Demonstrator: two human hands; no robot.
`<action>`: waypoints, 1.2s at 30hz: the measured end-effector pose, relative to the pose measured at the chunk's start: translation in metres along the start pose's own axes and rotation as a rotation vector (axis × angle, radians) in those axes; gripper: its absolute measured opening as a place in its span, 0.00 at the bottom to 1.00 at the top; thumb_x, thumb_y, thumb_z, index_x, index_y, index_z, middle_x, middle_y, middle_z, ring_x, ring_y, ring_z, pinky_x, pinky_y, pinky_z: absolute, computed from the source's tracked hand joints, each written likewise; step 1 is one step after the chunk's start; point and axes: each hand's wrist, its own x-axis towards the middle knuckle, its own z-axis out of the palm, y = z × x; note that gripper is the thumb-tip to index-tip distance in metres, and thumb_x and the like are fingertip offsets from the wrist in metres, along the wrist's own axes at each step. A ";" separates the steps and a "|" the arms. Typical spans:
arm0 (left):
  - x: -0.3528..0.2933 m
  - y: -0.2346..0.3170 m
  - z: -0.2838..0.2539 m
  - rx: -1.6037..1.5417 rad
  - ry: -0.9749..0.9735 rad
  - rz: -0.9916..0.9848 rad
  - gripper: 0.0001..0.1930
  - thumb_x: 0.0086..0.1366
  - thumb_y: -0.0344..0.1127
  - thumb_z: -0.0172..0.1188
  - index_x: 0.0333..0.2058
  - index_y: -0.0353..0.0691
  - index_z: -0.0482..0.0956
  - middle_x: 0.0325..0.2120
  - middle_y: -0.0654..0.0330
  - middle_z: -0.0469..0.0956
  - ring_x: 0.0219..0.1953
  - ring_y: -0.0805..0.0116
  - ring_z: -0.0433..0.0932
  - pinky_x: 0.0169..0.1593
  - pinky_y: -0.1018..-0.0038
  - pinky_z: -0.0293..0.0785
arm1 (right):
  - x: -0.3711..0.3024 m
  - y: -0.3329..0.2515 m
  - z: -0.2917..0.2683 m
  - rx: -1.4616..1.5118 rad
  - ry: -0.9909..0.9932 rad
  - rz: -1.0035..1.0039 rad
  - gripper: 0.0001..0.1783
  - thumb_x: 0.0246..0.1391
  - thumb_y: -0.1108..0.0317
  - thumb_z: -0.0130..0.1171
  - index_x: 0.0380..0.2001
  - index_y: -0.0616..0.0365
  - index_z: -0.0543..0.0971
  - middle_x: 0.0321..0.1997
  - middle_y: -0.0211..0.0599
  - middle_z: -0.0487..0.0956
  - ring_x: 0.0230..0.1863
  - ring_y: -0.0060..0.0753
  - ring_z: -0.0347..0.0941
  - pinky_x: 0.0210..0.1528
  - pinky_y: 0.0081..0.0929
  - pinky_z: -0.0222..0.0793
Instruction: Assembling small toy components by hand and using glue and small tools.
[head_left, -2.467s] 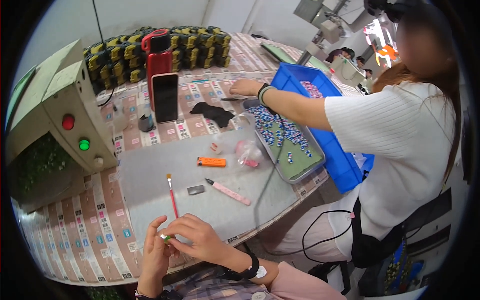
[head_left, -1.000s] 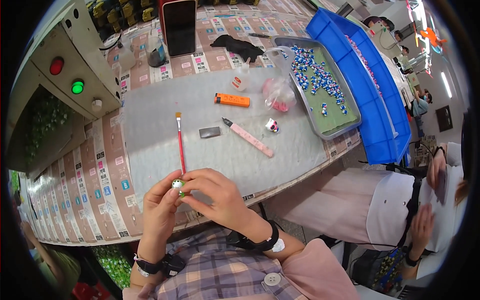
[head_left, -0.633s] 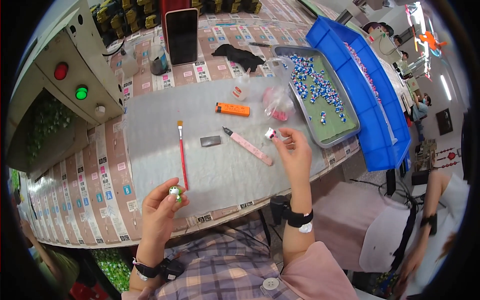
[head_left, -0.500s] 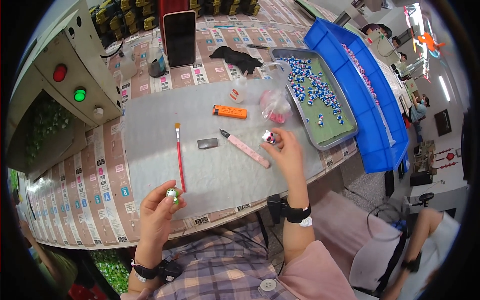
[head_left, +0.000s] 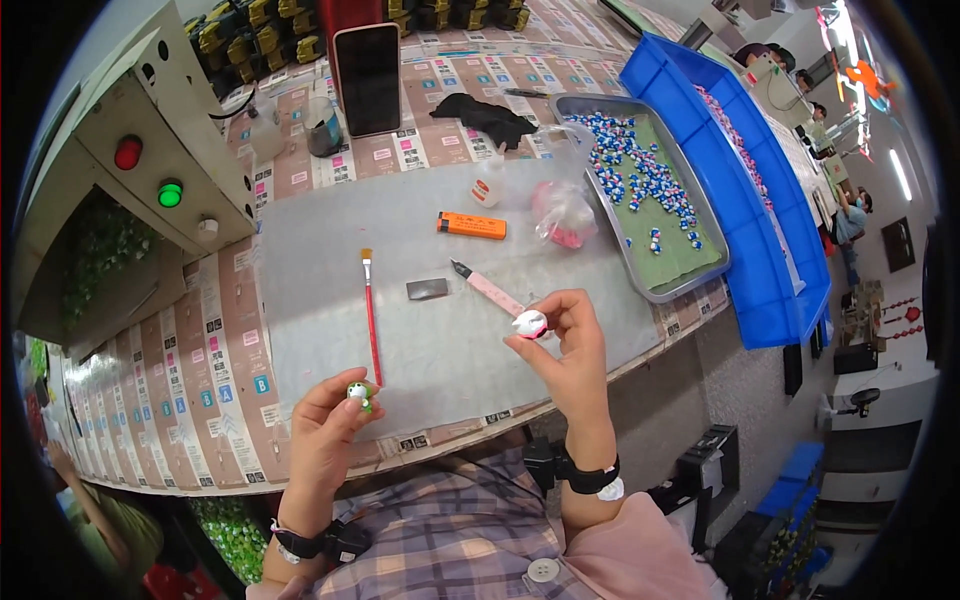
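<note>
Pinched in my left hand [head_left: 328,415] is a small green and white figurine [head_left: 359,393], held above the near edge of the work sheet [head_left: 320,320]. A second small figurine [head_left: 530,324], white with pink, sits between the thumb and fingers of my right hand [head_left: 570,350]. Under that hand lies a pink-handled craft knife [head_left: 488,287], its handle end partly hidden. A red-handled brush [head_left: 372,320] rests beside my left hand. Between brush and knife lies a flat dark grey piece [head_left: 427,289]; farther back are an orange box [head_left: 471,226] and a small white bottle [head_left: 484,192].
A metal tray [head_left: 668,293] of small blue-and-white pieces stands at the right, beside a blue bin [head_left: 745,240]. Clear plastic bags [head_left: 562,215] hold pink pieces. Behind stand a phone [head_left: 368,80], a glass jar [head_left: 323,128] and a black cloth [head_left: 485,119]. A machine housing [head_left: 150,130] rises at the left.
My right hand has come nearer to me with its figurine, which is turned to show a white side. The left hand keeps its figurine. The co-worker's arm at right has left view.
</note>
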 end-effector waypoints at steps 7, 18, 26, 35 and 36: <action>0.001 0.001 -0.007 -0.025 -0.006 0.008 0.15 0.58 0.28 0.54 0.44 0.32 0.71 0.35 0.56 0.75 0.36 0.70 0.75 0.42 0.72 0.74 | -0.001 -0.001 0.011 -0.011 0.016 -0.035 0.20 0.35 0.72 0.67 0.30 0.59 0.67 0.26 0.28 0.71 0.28 0.20 0.67 0.33 0.18 0.65; -0.003 -0.004 -0.022 -0.086 -0.005 0.046 0.11 0.56 0.30 0.57 0.37 0.33 0.72 0.28 0.58 0.75 0.31 0.71 0.75 0.37 0.72 0.75 | -0.004 -0.001 0.005 -0.275 0.062 -0.161 0.16 0.38 0.70 0.65 0.33 0.60 0.74 0.29 0.36 0.74 0.30 0.31 0.70 0.32 0.25 0.66; 0.004 0.001 -0.019 -0.065 -0.028 0.072 0.11 0.55 0.31 0.58 0.37 0.34 0.72 0.28 0.59 0.75 0.29 0.73 0.74 0.36 0.75 0.73 | 0.016 0.038 -0.038 -0.819 0.152 -0.145 0.18 0.39 0.65 0.62 0.36 0.58 0.74 0.33 0.37 0.71 0.38 0.40 0.66 0.39 0.32 0.63; -0.001 0.012 -0.017 0.005 0.068 0.097 0.14 0.56 0.27 0.55 0.43 0.33 0.71 0.32 0.57 0.75 0.33 0.71 0.75 0.39 0.76 0.73 | 0.088 -0.008 -0.063 -0.701 0.135 -0.128 0.22 0.40 0.62 0.62 0.40 0.58 0.72 0.39 0.41 0.72 0.38 0.41 0.70 0.38 0.34 0.66; 0.000 0.013 -0.014 0.009 0.037 0.110 0.15 0.56 0.26 0.54 0.44 0.33 0.71 0.34 0.57 0.75 0.34 0.70 0.75 0.40 0.76 0.73 | 0.099 -0.008 -0.061 -0.731 0.142 -0.134 0.23 0.40 0.61 0.62 0.41 0.58 0.72 0.38 0.42 0.73 0.37 0.42 0.71 0.38 0.34 0.66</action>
